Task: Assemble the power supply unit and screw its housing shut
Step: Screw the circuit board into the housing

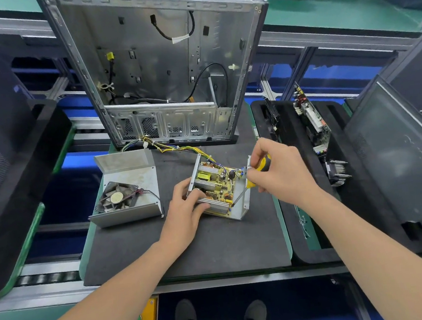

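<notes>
Power supply unit [218, 192]: open metal base with the yellow circuit board [217, 184] seated inside, on the dark foam mat [212, 244] of the table, just in front of the bare computer case [160, 62]. A wire bundle [178, 148] runs from its far corner back toward the case.

Left hand [186, 210]: fingers [181, 188] curled over the near-left wall of the base, thumb lying along the front heat sink. It reads as a steadying grip.

Right hand [280, 171]: fingers [255, 153] wrapped round the yellow-and-black handle of the screwdriver [251, 183]. The shaft slants down and left, tip at the near-right corner of the board.

Judgement: the step in hand looks like fastening the board to the base; the housing is not yet closed. To do it well:
- bring the driver closer to upright over the screw, since the present slant invites a slip onto the components
- press down while turning, with the left hand pinning the base so it does not skid on the foam
- snug the screw, not hard-tight, as the board could crack
- tuck the wires clear of the rim before the lid goes on

Housing cover [129, 172] lies apart to the left, open side up, with the fan [117, 197] resting in it.

Far right: a black tray [285, 117] holding circuit boards on edge
</notes>
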`<state>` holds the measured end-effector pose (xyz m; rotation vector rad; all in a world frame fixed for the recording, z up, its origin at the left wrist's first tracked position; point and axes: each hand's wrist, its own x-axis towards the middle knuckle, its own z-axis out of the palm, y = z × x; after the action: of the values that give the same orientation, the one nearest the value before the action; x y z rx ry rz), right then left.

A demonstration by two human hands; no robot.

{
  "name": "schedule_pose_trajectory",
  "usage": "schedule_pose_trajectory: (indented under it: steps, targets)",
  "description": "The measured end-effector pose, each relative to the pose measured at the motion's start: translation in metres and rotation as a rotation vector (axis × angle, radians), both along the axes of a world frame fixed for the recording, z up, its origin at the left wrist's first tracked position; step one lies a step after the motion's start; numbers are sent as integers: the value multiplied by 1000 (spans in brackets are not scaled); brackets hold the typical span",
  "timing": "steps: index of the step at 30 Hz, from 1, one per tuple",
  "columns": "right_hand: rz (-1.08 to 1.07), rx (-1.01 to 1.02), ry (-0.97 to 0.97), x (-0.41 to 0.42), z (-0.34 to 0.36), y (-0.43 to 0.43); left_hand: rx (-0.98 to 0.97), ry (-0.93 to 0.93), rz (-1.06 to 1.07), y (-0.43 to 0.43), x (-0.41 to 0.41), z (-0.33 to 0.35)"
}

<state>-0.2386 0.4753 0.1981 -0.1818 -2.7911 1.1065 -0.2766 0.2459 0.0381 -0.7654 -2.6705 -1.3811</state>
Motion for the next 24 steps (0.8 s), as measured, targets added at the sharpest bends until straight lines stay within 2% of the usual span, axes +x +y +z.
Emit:
schedule_pose_trajectory:
  steps: [10, 24]
  targets:
    - [131, 178, -14, 7, -18, -12, -35, 9, 38, 5, -1, -3]
    - [114, 182, -79, 4, -37, -13, -43, -1, 22, 3, 1, 10]
